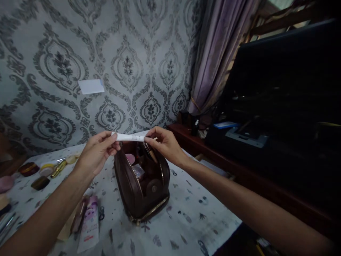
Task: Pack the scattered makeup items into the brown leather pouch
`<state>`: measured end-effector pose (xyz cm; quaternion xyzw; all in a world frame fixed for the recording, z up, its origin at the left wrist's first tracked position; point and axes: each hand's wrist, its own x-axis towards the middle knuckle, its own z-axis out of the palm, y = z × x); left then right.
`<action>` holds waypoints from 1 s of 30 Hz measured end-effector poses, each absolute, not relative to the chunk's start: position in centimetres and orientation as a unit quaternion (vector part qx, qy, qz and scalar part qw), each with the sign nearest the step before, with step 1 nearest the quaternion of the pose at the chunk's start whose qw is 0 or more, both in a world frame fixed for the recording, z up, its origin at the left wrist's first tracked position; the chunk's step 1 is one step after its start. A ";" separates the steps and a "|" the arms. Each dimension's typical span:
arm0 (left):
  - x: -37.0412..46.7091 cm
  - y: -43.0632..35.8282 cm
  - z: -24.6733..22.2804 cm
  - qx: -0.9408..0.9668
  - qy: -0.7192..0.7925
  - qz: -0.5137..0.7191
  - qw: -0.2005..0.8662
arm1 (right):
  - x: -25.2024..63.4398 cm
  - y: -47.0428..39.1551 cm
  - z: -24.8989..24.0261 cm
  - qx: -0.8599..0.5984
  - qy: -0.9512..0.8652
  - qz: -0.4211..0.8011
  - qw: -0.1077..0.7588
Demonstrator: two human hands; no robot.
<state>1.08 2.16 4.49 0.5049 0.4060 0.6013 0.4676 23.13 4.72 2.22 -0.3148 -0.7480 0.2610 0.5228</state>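
A slim white cosmetic tube (130, 137) with small dark print is stretched level between my two hands. My left hand (99, 151) pinches its left end, and my right hand (163, 142) grips the right end between thumb and fingers. Just below them stands a dark brown makeup bag (128, 177), its gold zipper undone and its top gaping. Inside lie a round pink item (130, 158), a silvery glittery packet (138, 171) and some brushes or sticks (151, 153) at the back. The deeper contents are too dark to make out.
On the patterned tablecloth (186, 220), a white-and-pink tube (89, 227) lies left of the bag. Several jars and a gold tube (59, 168) sit further left. A dark wooden desk (186, 137) with a small dropper bottle (195, 127) borders the right, near an open drawer (213, 167).
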 end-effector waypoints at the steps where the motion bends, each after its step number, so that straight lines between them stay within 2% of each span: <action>1: 1.2 2.4 4.7 0.520 0.405 0.601 0.453 | 23.5 4.6 2.0 -0.325 -0.761 0.230 0.513; 6: 1.1 3.9 5.5 0.633 0.435 0.546 0.333 | 25.4 4.5 0.4 -0.376 -0.789 0.108 0.473; 11: 1.0 5.4 5.8 0.757 0.468 0.415 0.188 | 26.5 4.9 -1.0 -0.436 -0.755 0.196 0.449; 17: 2.2 5.8 6.5 0.805 0.530 0.267 -0.006 | 26.2 4.1 -2.0 -0.428 -0.724 0.240 0.484; 22: 2.8 6.7 7.2 0.798 0.560 0.214 -0.065 | 25.6 3.4 -2.8 -0.433 -0.722 0.234 0.486; 30: 2.8 7.9 7.6 0.805 0.563 0.170 -0.083 | 25.5 3.2 -3.4 -0.431 -0.697 0.244 0.518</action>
